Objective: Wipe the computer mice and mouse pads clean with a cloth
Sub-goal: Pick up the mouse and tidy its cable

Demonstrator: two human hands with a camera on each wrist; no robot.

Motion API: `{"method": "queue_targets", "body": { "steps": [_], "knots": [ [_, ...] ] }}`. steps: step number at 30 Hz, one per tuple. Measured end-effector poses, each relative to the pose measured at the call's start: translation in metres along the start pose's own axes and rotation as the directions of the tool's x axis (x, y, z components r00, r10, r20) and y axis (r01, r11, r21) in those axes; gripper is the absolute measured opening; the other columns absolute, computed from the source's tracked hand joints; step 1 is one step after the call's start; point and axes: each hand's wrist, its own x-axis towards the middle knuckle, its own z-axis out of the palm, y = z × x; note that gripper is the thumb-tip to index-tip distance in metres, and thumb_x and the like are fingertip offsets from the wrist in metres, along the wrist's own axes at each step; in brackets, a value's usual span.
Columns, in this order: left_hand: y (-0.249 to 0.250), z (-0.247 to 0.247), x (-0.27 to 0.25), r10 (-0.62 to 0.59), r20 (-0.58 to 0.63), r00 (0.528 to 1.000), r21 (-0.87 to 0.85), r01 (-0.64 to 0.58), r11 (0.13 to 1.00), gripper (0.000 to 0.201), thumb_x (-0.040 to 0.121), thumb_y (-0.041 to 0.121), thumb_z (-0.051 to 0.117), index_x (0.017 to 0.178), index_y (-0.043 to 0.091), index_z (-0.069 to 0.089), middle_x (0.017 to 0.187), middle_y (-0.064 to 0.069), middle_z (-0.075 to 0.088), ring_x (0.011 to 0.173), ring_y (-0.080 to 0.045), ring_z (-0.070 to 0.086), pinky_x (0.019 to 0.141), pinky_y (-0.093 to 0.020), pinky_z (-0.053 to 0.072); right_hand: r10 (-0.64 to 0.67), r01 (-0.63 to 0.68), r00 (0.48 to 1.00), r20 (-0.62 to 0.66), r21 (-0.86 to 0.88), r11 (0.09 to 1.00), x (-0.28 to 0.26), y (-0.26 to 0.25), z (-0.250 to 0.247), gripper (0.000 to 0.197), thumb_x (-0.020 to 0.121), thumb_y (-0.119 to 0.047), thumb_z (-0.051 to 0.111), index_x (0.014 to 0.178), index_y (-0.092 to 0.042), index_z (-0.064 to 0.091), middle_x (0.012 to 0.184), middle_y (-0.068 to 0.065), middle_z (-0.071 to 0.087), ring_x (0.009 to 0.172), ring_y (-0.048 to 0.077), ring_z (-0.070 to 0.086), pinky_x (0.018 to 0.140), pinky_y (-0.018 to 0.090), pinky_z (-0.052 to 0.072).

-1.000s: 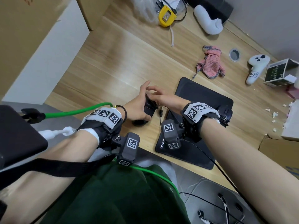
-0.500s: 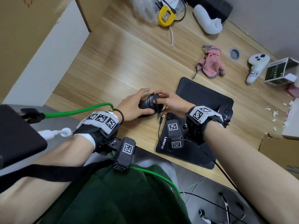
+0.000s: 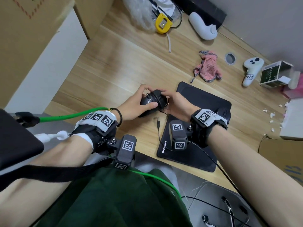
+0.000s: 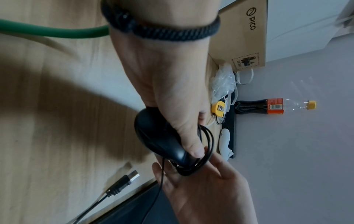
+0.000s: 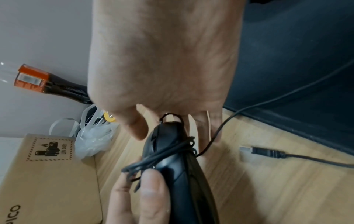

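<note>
The bench [image 3: 118,66] is light wood and stands against a grey wall. On it lies a black mouse pad [image 3: 201,102] with the word "Lenovo". Just left of the pad, the left hand [image 3: 132,104] grips a black wired mouse [image 3: 151,104], with its cable wound around it. The right hand [image 3: 177,104] touches the mouse with loosely spread fingers. A pink cloth [image 3: 209,69] lies beyond the pad. Further left of the pad, a cardboard box [image 4: 247,31] reads "PICO".
</note>
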Motion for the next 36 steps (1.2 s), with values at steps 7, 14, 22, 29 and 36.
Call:
{"method": "queue_targets", "body": {
  "steps": [7,14,22,29,36],
  "knots": [
    [0.006,-0.008,0.004,-0.044,-0.103,0.994,-0.032,0.041,0.999,0.040,0.089,0.030,0.063,0.120,0.029,0.038,0.097,-0.008,0.060,0.078,-0.020,0.060,0.064,-0.023,0.048,0.081,-0.084,0.988,-0.132,-0.020,0.996,-0.004,0.000,0.000,0.034,0.100,-0.015,0.034,0.117,0.002,0.057,0.078,0.008,0.054,0.053,0.014,0.051,0.053,0.022,0.042],
    [-0.001,-0.019,0.015,-0.101,-0.247,0.964,-0.010,0.102,0.995,0.038,0.083,0.041,0.067,0.113,0.035,0.045,0.097,-0.005,0.064,0.091,-0.028,0.064,0.081,-0.040,0.052,-0.112,0.072,0.991,-0.075,-0.407,0.911,-0.018,0.001,-0.003,0.032,0.102,-0.018,0.040,0.083,-0.013,0.065,0.060,-0.002,0.025,0.049,0.011,0.023,0.048,0.021,0.022],
    [0.005,-0.018,0.021,-0.061,-0.359,0.931,0.147,0.120,0.982,0.037,0.080,0.040,0.069,0.109,0.030,0.048,0.095,-0.001,0.063,0.087,-0.022,0.060,0.070,-0.029,0.046,-0.137,0.105,0.991,0.013,-0.714,0.692,-0.043,-0.019,0.001,0.026,0.098,-0.021,0.043,0.086,-0.016,0.066,0.046,-0.011,0.030,0.039,0.007,0.027,0.042,0.020,0.027],
    [0.033,-0.020,0.014,0.032,0.112,0.993,0.319,-0.066,0.946,0.038,0.080,0.029,0.075,0.114,0.035,0.060,0.101,0.009,0.068,0.093,-0.006,0.064,0.084,-0.019,0.048,-0.266,0.228,0.961,0.079,-0.770,0.596,-0.062,-0.056,-0.003,0.021,0.094,-0.020,0.059,0.084,-0.009,0.073,0.037,-0.013,0.040,0.038,0.004,0.036,0.043,0.011,0.027],
    [0.062,-0.028,-0.001,-0.026,0.478,0.878,0.075,-0.011,0.997,0.046,0.089,0.014,0.065,0.131,0.021,0.050,0.118,0.004,0.066,0.107,-0.003,0.063,0.090,-0.016,0.049,-0.312,0.274,0.948,0.067,-0.672,0.688,-0.057,-0.063,-0.006,0.015,0.087,-0.020,0.070,0.078,-0.008,0.067,0.040,-0.016,0.048,0.039,0.000,0.037,0.043,0.010,0.025]
  ]
}}
